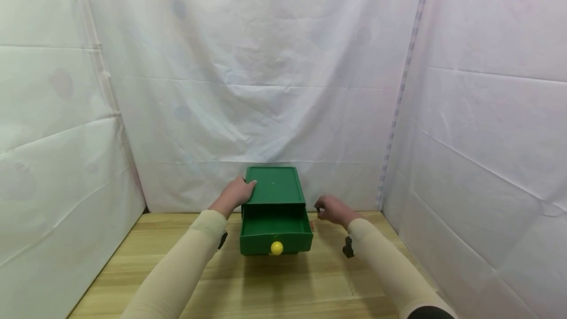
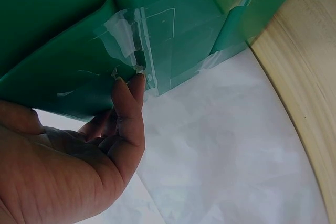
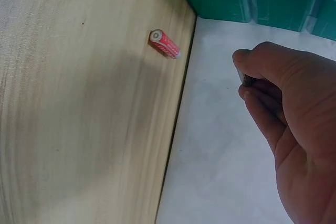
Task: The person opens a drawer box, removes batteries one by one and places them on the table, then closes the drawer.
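Note:
A green drawer box (image 1: 274, 185) stands on the table, its upper drawer (image 1: 276, 243) pulled out and showing a yellow round knob (image 1: 276, 248). My left hand (image 1: 236, 192) grips the box's left edge, thumb on top and curled fingers (image 2: 128, 103) against the side, where clear tape shows. To the right of the box, raised above the table, my right hand (image 1: 334, 209) pinches a small dark object (image 3: 244, 80) between thumb and fingers. Most of that object is hidden, so its kind cannot be told. A red battery (image 3: 165, 44) lies on the table by the box's right side.
The wooden table (image 1: 199, 289) ends at a white cloth (image 1: 274, 73) hanging behind the box. More white cloth hangs at the left side (image 1: 53, 151) and the right side (image 1: 487, 151).

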Action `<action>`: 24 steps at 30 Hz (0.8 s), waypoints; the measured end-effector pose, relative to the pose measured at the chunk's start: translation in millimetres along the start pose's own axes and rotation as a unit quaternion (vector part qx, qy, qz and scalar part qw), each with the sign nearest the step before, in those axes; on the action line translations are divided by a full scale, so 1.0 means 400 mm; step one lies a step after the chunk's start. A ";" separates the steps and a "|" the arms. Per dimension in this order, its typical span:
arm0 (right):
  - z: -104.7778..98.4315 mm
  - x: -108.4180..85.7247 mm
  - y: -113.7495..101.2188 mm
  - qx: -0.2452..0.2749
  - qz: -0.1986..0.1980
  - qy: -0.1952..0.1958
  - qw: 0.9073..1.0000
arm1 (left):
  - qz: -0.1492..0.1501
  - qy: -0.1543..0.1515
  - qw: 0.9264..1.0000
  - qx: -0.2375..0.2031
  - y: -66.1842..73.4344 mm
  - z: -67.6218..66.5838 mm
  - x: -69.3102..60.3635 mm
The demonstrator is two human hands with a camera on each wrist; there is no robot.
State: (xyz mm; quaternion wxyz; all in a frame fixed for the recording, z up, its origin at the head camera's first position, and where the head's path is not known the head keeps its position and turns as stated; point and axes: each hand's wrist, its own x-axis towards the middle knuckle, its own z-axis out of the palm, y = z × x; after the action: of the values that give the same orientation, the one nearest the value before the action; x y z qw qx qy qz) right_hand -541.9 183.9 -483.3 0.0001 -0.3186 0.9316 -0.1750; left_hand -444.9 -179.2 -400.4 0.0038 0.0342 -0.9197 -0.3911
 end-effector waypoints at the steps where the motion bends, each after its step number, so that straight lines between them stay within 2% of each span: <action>1: 0.004 0.000 0.003 0.000 0.006 0.000 1.000 | 0.000 0.000 1.000 0.001 0.000 0.000 0.000; 5: 0.021 0.002 0.013 0.000 0.021 0.008 1.000 | 0.000 0.000 1.000 0.002 -0.001 0.000 0.001; 16: 0.063 0.012 0.020 0.016 0.022 0.007 1.000 | 0.003 0.003 1.000 -0.002 -0.003 0.000 0.006; 24: 0.095 0.019 0.036 0.009 0.060 -0.005 0.998 | 0.004 0.004 1.000 -0.005 -0.009 0.002 0.008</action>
State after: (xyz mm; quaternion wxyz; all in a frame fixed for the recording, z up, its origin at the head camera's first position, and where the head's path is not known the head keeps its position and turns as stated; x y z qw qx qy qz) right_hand -552.3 177.7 -522.9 0.0177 -0.2627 0.9476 -0.1812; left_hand -448.0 -181.4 -403.3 0.0090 0.0318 -0.9178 -0.3956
